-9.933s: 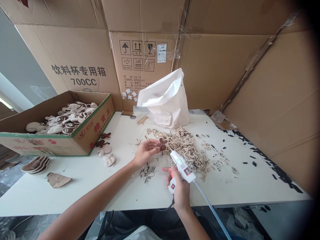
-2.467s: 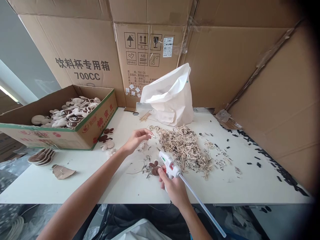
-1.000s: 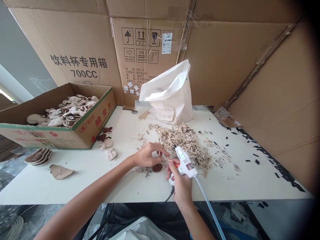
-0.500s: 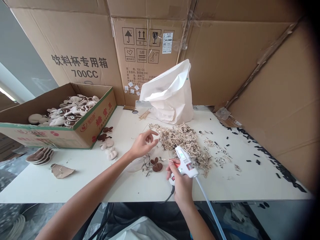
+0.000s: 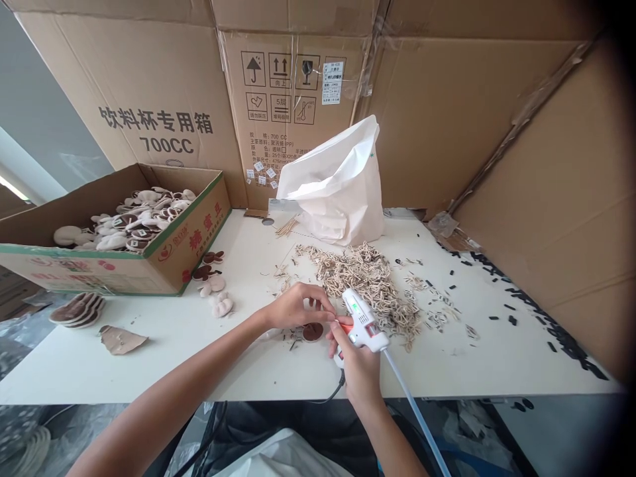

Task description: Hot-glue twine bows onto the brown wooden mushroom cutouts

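Observation:
My right hand grips a white hot glue gun with a long clear glue stick trailing back; its nozzle points left toward a small brown flower-shaped piece lying on the white table. Over that piece hovers my left hand, fingers curled and pinched down at it; what the fingertips hold is too small to make out. A heap of small tan cut-outs lies just beyond both hands.
A cardboard box of pale and brown pieces stands at the left. Loose flower pieces lie beside it, a stack of brown discs and a cardboard scrap near the left edge. A white bag leans on cardboard walls. Black bits scatter right.
Half a second ago my left hand was raised and open near the tan heap; it has come down onto the brown piece with fingers pinched. The glue gun has shifted slightly left.

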A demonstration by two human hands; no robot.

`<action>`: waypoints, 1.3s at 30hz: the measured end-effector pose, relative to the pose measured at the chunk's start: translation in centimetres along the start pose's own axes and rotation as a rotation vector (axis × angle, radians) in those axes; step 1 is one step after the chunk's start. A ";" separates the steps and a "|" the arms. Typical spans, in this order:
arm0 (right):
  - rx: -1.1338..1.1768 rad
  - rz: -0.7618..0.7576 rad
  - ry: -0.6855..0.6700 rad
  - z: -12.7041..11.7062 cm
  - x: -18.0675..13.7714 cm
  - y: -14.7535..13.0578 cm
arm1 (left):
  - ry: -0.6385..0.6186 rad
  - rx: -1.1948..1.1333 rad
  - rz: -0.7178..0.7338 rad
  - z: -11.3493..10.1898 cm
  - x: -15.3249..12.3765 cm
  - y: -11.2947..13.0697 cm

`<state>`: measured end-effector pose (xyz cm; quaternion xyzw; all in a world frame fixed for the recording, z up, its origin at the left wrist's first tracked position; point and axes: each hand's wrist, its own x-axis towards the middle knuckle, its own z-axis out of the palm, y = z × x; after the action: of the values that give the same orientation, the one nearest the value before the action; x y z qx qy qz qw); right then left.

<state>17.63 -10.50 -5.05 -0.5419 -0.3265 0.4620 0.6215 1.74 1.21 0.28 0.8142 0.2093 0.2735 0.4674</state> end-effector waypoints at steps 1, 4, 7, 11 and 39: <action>-0.006 -0.003 0.002 0.0 0.0 -0.1 | 0.006 0.002 -0.002 0.0 0.0 0.0; -0.023 -0.031 0.003 0.1 0.0 -0.3 | 0.002 0.012 -0.005 0.1 0.0 0.0; -0.038 -0.057 0.005 0.1 0.0 -0.4 | 0.006 0.016 -0.003 0.1 0.0 0.1; -0.065 -0.066 0.009 0.1 -0.1 -0.5 | -0.005 0.007 -0.010 0.1 0.0 0.3; 0.004 -0.067 0.056 0.4 0.0 -0.9 | 0.720 0.309 -0.195 -3.7 -0.2 -2.8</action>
<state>17.46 -10.34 -4.06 -0.5419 -0.3261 0.4263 0.6467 -0.98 4.82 -0.66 0.7032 0.4746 0.4611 0.2599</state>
